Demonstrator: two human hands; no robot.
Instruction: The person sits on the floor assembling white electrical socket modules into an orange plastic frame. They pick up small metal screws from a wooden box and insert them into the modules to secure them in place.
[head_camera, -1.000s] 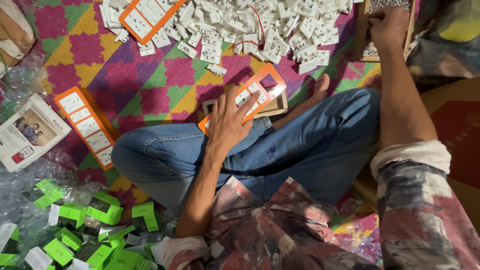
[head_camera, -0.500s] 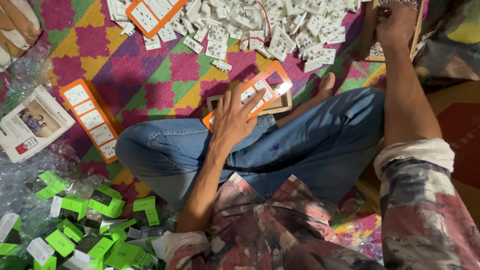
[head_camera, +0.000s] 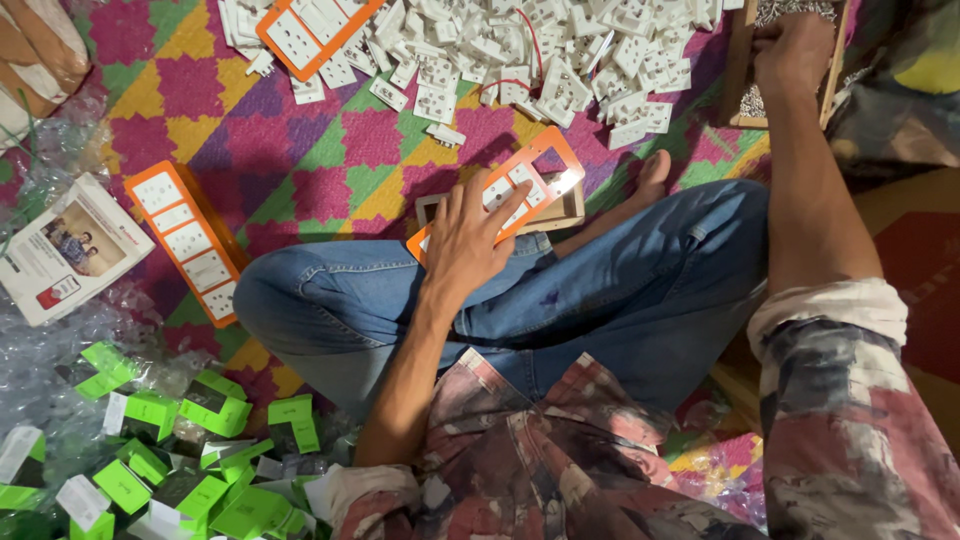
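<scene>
Orange frame (head_camera: 530, 185) pinned flat on wooden box (head_camera: 560, 212) by spread left hand (head_camera: 470, 235), steadying it; right hand (head_camera: 795, 50) beyond, curled into tray (head_camera: 740, 70).

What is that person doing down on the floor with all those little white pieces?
A person sits cross-legged on a colourful mat. Their left hand presses flat on an orange frame holding white switch pieces, resting over a small wooden box. Their right hand reaches into a wooden tray farther away. A pile of white parts lies ahead, green boxes beside them.
</scene>
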